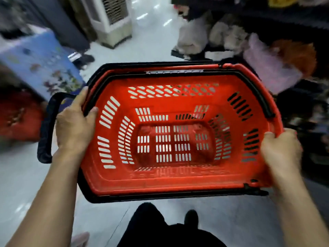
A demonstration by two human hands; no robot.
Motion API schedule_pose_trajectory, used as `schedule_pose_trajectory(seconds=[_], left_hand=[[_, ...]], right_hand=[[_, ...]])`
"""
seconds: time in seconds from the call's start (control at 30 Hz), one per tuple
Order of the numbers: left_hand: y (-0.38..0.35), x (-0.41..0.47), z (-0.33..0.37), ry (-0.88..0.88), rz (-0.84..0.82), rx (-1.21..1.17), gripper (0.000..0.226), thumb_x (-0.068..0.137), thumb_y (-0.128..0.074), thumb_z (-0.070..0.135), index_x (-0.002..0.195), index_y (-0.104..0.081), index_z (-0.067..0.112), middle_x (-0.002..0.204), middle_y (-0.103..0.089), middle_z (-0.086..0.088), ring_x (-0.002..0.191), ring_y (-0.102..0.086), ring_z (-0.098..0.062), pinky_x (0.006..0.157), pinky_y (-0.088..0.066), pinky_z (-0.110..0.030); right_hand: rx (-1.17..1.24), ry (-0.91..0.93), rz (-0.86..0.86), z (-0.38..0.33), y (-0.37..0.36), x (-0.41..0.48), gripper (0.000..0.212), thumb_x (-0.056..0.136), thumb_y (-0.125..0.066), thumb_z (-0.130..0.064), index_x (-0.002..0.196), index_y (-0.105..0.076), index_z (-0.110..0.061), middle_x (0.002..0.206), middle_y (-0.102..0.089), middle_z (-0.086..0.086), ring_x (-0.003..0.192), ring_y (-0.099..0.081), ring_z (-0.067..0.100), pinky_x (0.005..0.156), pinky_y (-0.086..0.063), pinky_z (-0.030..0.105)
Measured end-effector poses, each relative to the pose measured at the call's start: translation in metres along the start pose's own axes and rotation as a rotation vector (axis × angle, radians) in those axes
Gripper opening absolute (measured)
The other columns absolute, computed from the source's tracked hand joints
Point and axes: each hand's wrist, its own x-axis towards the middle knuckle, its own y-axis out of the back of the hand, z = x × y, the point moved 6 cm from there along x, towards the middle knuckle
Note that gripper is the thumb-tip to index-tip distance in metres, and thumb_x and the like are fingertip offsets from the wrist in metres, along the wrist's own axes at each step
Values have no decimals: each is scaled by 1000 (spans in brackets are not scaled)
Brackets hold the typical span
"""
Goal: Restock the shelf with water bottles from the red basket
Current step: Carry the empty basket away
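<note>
Left hand (pixel 74 125) at centre left of the frame: thumb hooked over the rim, fingers wrapped under it, clamped on the left edge of the red basket (pixel 178 175); right hand (pixel 281 148) at centre right: thumb on top of the rim, fingers curled under out of sight, clamped on the right edge; both forearms bare, running in from the bottom corners.

Basket fills the middle of the frame, held above the floor, open top facing the camera; slotted walls and slotted bottom, nothing inside it, no bottles visible; black handles folded down along the rim, one along the far and right side (pixel 256 93), one along the near edge; a black loop handle (pixel 47 129) sticks out on the left, just outside the left hand.

Below the basket: pale glossy floor (pixel 26 184), dark trousers and one dark shoe (pixel 191 218) at bottom centre.

Surroundings are motion-blurred; blue printed box (pixel 41 63) upper left; white cooler unit (pixel 110 18) at top centre-left; plush toys (pixel 222 36) on dark shelving upper right; red blurred object (pixel 17 114) at left edge, cannot tell what.
</note>
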Motion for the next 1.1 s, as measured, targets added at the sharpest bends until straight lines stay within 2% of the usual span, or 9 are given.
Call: schedule_pose_trajectory(seconds=[0.2, 0.47, 0.6, 0.87, 1.1], left_hand=[[60, 24, -115, 360, 221, 69, 59, 93, -64, 28, 148, -43, 30, 123, -60, -32, 112, -58, -49, 98, -45, -51], [115, 57, -266, 703, 417, 75, 56, 96, -61, 28, 149, -42, 30, 127, -60, -25, 114, -58, -45, 100, -45, -50], [151, 80, -328, 809, 496, 101, 57, 95, -62, 28, 149, -42, 29, 126, -61, -27, 113, -58, -46, 100, -46, -50], [197, 119, -439, 1028, 598, 146, 57, 96, -60, 30, 149, -40, 34, 124, -63, -24, 111, -61, -44, 100, -47, -49], [236, 163, -529, 1213, 687, 252, 57, 96, -61, 28, 149, -41, 31, 126, -62, -25, 113, -59, -45, 100, -46, -50]], right_hand=[[-21, 332, -246, -172, -137, 9, 37, 96, -49, -19, 122, -53, 6, 121, -56, 37, 113, -54, 50, 98, -42, 50], [-68, 645, -445, -368, -321, -83, 44, 90, -47, -28, 116, -54, 7, 115, -59, 36, 106, -59, 49, 90, -47, 51], [-48, 752, -527, -457, -384, -145, 40, 95, -48, -21, 124, -50, 7, 124, -55, 35, 113, -54, 49, 94, -44, 49], [-126, 940, -639, -589, -509, -264, 40, 95, -45, -16, 130, -44, 4, 130, -49, 32, 115, -50, 52, 97, -42, 54], [-130, 1119, -832, -706, -645, -388, 37, 92, -47, -12, 124, -45, 9, 126, -48, 37, 111, -50, 52, 92, -43, 52]])
